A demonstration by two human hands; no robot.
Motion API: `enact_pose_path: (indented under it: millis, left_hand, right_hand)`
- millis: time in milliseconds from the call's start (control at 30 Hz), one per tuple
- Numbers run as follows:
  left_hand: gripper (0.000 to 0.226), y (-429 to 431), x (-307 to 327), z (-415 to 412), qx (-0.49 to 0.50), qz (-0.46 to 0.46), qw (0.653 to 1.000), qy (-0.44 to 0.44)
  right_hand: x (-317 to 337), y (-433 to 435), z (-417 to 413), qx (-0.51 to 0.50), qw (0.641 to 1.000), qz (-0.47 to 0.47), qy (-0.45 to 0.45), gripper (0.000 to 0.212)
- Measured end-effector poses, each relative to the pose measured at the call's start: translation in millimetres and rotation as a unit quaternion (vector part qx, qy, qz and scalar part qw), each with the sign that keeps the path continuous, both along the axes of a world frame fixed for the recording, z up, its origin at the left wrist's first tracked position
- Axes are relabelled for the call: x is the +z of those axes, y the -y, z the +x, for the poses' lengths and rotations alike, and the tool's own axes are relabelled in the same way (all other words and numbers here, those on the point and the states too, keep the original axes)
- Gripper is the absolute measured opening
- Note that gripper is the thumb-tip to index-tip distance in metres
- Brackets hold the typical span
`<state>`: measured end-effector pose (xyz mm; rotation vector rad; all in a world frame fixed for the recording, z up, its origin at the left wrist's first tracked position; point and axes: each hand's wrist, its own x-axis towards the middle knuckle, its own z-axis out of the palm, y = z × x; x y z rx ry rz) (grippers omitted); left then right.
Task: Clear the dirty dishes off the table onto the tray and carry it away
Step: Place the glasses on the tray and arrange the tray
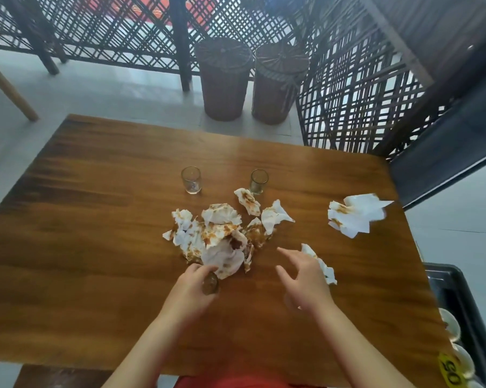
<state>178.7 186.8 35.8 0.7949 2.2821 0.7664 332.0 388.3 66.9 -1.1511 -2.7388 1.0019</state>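
- Red garment [236, 384] lay along the bottom edge of the view, nearest the camera.
- Left hand [190, 289] was over the near middle of the wooden bench [82, 247]. Its fingers were curled round a small glass [210, 284] and clamped on it. The fingertips met the near edge of the napkin pile.
- Right hand [303, 278] was just to the right of the left, fingers spread apart, gripping nothing. Whether it touched the bench could not be told.
- Small crumpled napkin [324, 268] lay just beside the far side of the right hand; contact not determinable.
- Black tray [457, 298] sat off the right edge of the bench, partly cut by the frame.
- Pale bowls [450, 323] were in the tray.
- Yellow tag [451, 372] marked "05" was near the bowls; what it was fixed to was unclear.
- Pile of brown-stained napkins [216, 236] lay mid-bench.
- Separate stained napkin [353, 217] lay well apart from the pile, near the right edge.
- Clear glass [191, 180] stood upright beyond the pile, to the left.
- Second glass [259, 182] stood upright to the right, with a napkin scrap just beside its base.
- Two wicker stools [225, 79] stood side by side on the floor past the far edge of the bench.
- Dark lattice screen [110, 32] stood behind the stools.
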Motion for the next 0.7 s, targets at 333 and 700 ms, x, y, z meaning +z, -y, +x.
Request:
enact_pose_path:
  millis: [333,700]
  left_hand:
    - [0.059,-30.9,9.2,3.3,-0.033,0.001,0.999,-0.009]
    - [0.062,-27.5,1.6,9.0,-0.055,-0.01,0.998,-0.011]
  right_hand:
    - [-24.4,1.4,43.1,0.02,0.984,0.074,0.16,0.065]
    - [-42.8,8.9,64.9,-0.044,0.994,0.006,0.103,0.065]
